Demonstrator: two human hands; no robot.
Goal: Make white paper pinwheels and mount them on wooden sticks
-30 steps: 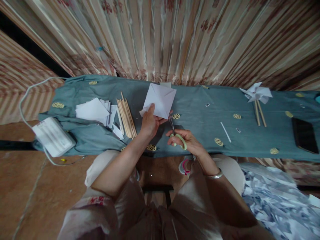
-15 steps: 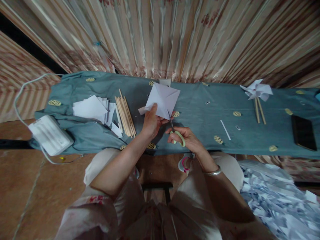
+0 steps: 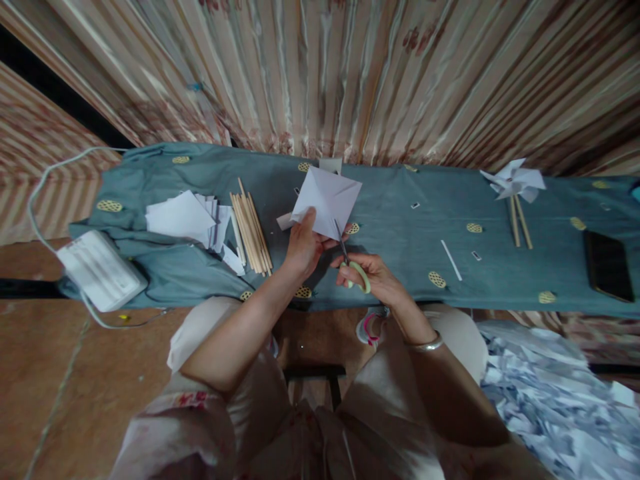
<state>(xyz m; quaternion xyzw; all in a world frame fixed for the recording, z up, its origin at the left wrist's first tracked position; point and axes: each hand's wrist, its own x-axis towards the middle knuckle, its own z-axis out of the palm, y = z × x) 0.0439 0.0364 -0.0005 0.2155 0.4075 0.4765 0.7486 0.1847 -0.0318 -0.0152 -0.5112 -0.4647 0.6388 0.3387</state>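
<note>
Tilted corner-up, a white square sheet of paper with diagonal creases is held over the middle of the table. My left hand grips its lower left edge, thumb on top and fingers beneath. A slit shows near the paper's right corner. My right hand is closed around the pale green handles of the scissors. Their blades point up and lie at the paper's lower corner. To the left of my left hand lie a bundle of wooden sticks and a stack of white paper pieces.
A white power strip with its cable lies at the left end of the table. Right of my hands are a thin paper strip, a paper pinwheel on sticks and a black phone. Paper scraps are heaped at lower right.
Almost nothing differs. The paper has shifted very slightly to the right in my left hand, and the scissors remain at its lower corner.
</note>
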